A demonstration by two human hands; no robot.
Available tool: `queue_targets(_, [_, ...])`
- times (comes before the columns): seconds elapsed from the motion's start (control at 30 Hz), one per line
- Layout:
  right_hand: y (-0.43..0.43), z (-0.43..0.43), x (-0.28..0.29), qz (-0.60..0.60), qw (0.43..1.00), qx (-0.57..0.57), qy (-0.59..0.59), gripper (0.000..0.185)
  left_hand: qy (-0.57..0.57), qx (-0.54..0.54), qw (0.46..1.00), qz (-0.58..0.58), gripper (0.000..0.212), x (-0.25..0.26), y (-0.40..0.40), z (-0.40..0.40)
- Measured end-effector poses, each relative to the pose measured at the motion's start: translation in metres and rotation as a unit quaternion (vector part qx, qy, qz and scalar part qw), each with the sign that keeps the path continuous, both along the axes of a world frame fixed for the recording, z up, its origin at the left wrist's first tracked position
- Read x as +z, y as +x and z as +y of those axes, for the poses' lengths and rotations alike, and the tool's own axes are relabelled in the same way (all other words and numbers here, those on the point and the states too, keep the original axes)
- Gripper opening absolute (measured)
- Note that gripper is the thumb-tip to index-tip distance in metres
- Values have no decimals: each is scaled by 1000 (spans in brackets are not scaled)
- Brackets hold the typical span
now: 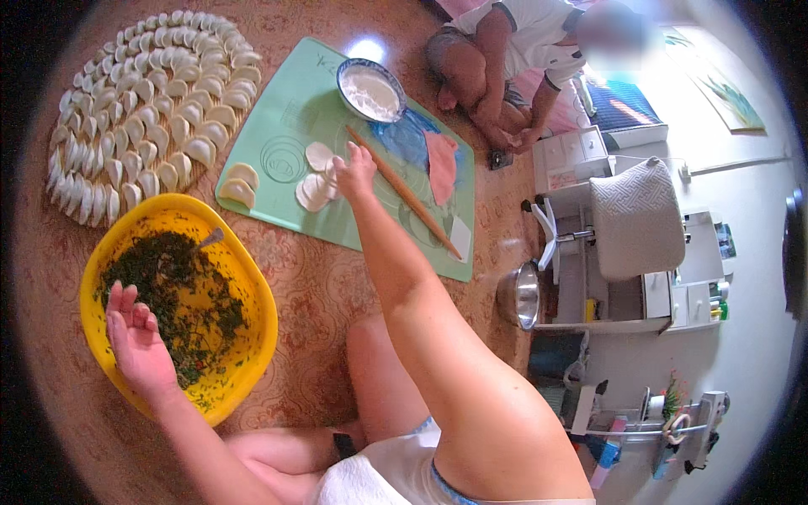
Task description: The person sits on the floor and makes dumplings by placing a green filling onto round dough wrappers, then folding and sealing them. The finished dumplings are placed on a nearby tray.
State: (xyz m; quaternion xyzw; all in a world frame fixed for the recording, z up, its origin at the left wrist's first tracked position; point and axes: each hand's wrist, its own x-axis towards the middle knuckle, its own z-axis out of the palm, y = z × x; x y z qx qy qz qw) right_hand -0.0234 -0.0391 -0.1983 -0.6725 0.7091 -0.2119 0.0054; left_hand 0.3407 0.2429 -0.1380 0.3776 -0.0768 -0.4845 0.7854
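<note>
My left hand [136, 344] hovers palm up over a yellow plastic basin [268, 315] of chopped green filling [221, 315], its fingers loosely curled around nothing. A spoon [211, 238] rests in the filling. My right hand [356, 173] reaches onto a green silicone mat [284, 82], its fingers at the edge of overlapping round dough wrappers [314, 192]; whether it grips one is hidden. A wooden rolling pin [407, 192] lies just beside that hand. Two folded dumplings [238, 192] sit at the mat's corner. Beyond the basin, many dumplings cover a round tray [167, 120].
A bowl of flour [371, 90], a pink cloth [442, 167] and a white scraper [460, 238] are on the mat. Another person [505, 69] sits beyond it. A steel bowl [521, 295] and a wheeled chair [637, 221] stand to the right.
</note>
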Motion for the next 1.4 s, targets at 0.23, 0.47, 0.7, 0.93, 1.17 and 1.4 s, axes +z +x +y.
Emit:
queue_targets(0.23, [-19, -33, -20, -52, 963, -199, 176, 41, 51, 12, 999, -6, 40, 4, -6, -6])
queue_targets(0.47, [-30, -49, -23, -83, 928, -245, 270, 38, 43, 12, 999, -5, 39, 8, -3, -5])
queue_targets(0.7, [-13, -54, -21, -62, 904, -160, 392, 25, 35, 23, 999, -9, 38, 8, 10, 0])
queue_targets(0.93, [-59, -30, -15, -147, 957, -160, 193, 23, 46, 13, 999, 2, 38, 15, -12, -5])
queue_targets(1.17, [23, 6, 113, -208, 962, 173, 26, 26, -25, 11, 1000, 17, 34, 11, -11, -11])
queue_targets(1.4, [239, 167, 187, -327, 811, 414, 254, 31, -174, -138, 928, 299, 65, 42, -19, -7])
